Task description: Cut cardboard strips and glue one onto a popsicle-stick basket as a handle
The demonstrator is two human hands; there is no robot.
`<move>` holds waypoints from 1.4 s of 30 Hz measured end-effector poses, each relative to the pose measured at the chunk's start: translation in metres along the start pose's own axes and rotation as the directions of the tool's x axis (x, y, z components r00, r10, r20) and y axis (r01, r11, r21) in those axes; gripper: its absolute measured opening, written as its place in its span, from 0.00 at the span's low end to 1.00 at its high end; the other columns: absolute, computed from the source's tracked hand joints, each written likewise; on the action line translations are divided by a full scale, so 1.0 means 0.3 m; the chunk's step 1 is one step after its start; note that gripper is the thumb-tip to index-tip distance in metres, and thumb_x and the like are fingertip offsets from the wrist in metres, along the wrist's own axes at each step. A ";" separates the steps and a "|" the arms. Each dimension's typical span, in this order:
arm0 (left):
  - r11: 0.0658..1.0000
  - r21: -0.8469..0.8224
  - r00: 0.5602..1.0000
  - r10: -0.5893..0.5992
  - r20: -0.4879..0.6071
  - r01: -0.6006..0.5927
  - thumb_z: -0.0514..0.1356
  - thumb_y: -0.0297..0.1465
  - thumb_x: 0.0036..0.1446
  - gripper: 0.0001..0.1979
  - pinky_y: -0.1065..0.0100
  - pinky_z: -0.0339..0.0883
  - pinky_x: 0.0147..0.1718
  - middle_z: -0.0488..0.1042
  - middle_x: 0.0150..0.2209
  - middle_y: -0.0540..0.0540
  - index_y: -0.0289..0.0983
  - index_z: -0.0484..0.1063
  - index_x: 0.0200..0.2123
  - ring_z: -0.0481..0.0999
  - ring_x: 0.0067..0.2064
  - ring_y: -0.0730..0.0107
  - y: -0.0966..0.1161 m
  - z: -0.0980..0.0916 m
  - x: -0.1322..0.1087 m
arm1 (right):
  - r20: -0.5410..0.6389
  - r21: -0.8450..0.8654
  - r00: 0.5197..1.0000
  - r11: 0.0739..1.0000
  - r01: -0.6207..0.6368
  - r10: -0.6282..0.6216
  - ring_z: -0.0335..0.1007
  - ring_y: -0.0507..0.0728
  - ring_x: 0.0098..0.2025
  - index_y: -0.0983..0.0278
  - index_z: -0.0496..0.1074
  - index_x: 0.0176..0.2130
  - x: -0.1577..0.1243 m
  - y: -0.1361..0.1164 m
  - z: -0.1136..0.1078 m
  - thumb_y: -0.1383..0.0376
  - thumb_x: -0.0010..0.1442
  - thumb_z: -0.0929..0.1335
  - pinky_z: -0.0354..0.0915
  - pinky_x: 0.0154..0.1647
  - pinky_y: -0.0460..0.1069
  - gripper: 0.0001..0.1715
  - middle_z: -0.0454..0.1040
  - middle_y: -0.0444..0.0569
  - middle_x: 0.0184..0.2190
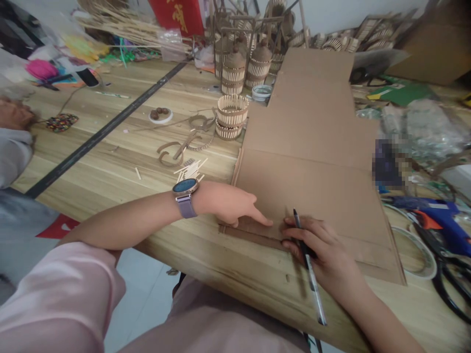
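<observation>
A large flat piece of brown cardboard lies on the wooden table. My left hand, with a watch on its wrist, is over the cardboard's near left part. Its index finger stretches out towards my right hand, the other fingers are bent, and nothing shows in it. A black pen sits between the fingers of my right hand, its dark end pointing away from me and its clear end towards me. The fingertips of that hand rest at the cardboard's near edge.
Thin wooden sticks and curled brown strips lie left of the cardboard. Behind them stands a small slatted bucket. Black scissors, a tape roll and a blue glue gun lie at right. Another person's hand is far left.
</observation>
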State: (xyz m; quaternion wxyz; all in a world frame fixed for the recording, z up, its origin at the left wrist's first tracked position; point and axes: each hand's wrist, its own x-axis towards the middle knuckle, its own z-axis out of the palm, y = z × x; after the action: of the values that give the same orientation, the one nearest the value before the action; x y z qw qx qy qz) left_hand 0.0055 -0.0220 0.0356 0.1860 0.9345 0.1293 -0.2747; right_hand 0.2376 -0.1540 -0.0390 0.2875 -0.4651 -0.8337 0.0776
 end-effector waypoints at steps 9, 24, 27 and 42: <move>0.998 -0.043 0.999 -0.042 -0.007 0.041 0.65 0.29 0.57 0.41 0.69 0.57 0.29 0.66 0.42 0.47 0.59 0.53 0.69 0.71 0.34 0.66 0.020 0.000 -0.014 | -0.025 0.004 1.000 1.000 -0.001 0.001 0.75 0.60 0.47 0.57 0.75 0.41 -0.008 -0.005 0.009 0.64 0.65 0.69 0.71 0.44 0.55 0.04 0.79 0.50 0.43; 0.997 -0.004 0.997 -0.080 0.003 0.080 0.64 0.28 0.59 0.41 0.68 0.57 0.30 0.67 0.45 0.46 0.59 0.51 0.69 0.71 0.35 0.66 0.043 -0.005 -0.027 | -0.044 -0.037 0.999 0.999 0.019 -0.021 0.75 0.61 0.46 0.58 0.75 0.41 -0.010 -0.014 0.010 0.65 0.66 0.68 0.72 0.43 0.56 0.05 0.79 0.51 0.42; 0.997 -0.004 0.997 -0.074 0.005 0.074 0.64 0.29 0.59 0.41 0.68 0.56 0.30 0.66 0.45 0.46 0.59 0.51 0.69 0.70 0.35 0.66 0.038 -0.005 -0.026 | -0.042 -0.033 0.999 0.999 0.002 -0.004 0.76 0.62 0.46 0.57 0.75 0.41 -0.014 -0.014 0.014 0.64 0.66 0.68 0.72 0.43 0.57 0.05 0.79 0.51 0.42; 1.000 -0.027 1.000 0.005 -0.016 -0.006 0.58 0.25 0.60 0.36 0.66 0.53 0.28 0.67 0.40 0.47 0.60 0.56 0.67 0.65 0.29 0.69 -0.002 0.004 0.002 | 0.021 0.088 0.912 0.908 -0.409 0.409 0.79 0.59 0.46 0.55 0.68 0.57 -0.054 -0.068 -0.008 0.58 0.71 0.59 0.75 0.43 0.53 0.19 0.82 0.48 0.42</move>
State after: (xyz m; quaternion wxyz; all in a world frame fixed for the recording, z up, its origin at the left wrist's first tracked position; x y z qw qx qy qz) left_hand 0.0054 -0.0218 0.0342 0.1980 0.9345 0.1320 -0.2648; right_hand 0.2305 -0.1790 -0.0355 0.2846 -0.6157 -0.7138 0.1740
